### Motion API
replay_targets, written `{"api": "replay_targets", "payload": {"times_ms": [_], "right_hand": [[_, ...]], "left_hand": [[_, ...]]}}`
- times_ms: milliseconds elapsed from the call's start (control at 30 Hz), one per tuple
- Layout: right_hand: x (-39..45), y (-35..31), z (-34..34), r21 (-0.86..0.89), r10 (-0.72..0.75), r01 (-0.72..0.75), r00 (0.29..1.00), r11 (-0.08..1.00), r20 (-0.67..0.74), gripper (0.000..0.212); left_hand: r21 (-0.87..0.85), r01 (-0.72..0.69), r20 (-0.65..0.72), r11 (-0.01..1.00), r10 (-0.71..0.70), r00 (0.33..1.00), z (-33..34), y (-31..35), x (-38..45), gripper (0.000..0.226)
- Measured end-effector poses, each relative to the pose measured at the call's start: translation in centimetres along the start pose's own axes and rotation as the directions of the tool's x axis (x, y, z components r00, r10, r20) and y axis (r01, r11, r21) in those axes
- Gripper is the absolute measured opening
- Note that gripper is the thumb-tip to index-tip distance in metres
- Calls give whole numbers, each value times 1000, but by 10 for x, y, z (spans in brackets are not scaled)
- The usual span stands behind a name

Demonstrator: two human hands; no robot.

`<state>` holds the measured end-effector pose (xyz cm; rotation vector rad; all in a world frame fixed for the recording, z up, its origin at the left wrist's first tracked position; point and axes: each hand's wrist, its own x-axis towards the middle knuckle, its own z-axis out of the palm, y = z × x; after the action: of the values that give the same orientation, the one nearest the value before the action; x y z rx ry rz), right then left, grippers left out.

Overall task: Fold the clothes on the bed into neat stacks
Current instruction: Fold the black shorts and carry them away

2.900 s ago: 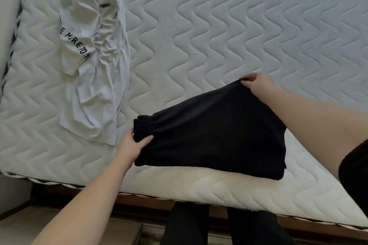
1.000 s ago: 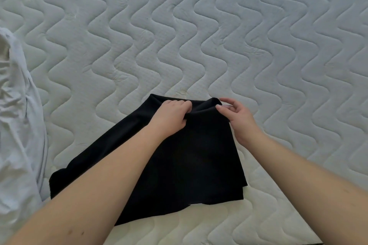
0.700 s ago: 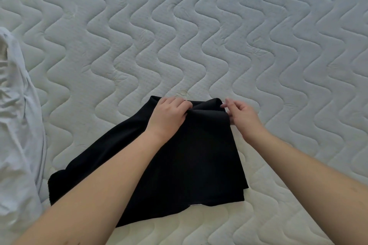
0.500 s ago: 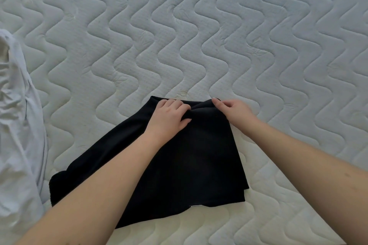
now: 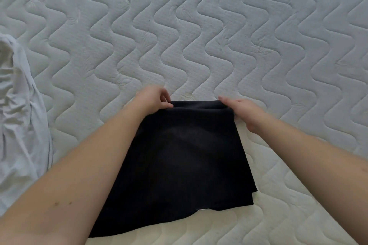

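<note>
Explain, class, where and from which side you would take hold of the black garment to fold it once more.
Probably the two far corners of the black garment, from above at either side, where the left hand and right hand sit. That far edge is straight, and drawing it toward the near edge should halve the cloth.

Quilted mattress (image 5: 199, 36), pale, wavy stitch lines, cream strip along near edge.

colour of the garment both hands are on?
Black garment, plain with no visible print, shown in the head view, the only one.
</note>
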<state>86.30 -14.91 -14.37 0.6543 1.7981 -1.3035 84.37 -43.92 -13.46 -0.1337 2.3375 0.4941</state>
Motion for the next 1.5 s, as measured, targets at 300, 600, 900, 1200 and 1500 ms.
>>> {"api": "replay_targets", "payload": {"times_ms": [300,600,900,1200,1500], "right_hand": [[4,0,9,231,-46,75,990,970,-132,19],[-3,7,8,18,-126,139,942,990,-312,32],[-17,8,18,-355,-181,102,963,929,-198,52],[-19,25,5,125,-349,392,898,912,-269,22],[-3,22,10,-131,-386,364,838,922,-386,2]], "left_hand": [[40,49,-136,998,-43,990,-2,-8,3,20],[32,-284,-578,958,249,777,21,7,-18,19],[224,-342,-54,913,362,931,42,32,-14,30],[120,-293,-281,949,315,906,40,36,-16,20],[184,-195,-392,963,254,884,49,27,-9,31]]}}
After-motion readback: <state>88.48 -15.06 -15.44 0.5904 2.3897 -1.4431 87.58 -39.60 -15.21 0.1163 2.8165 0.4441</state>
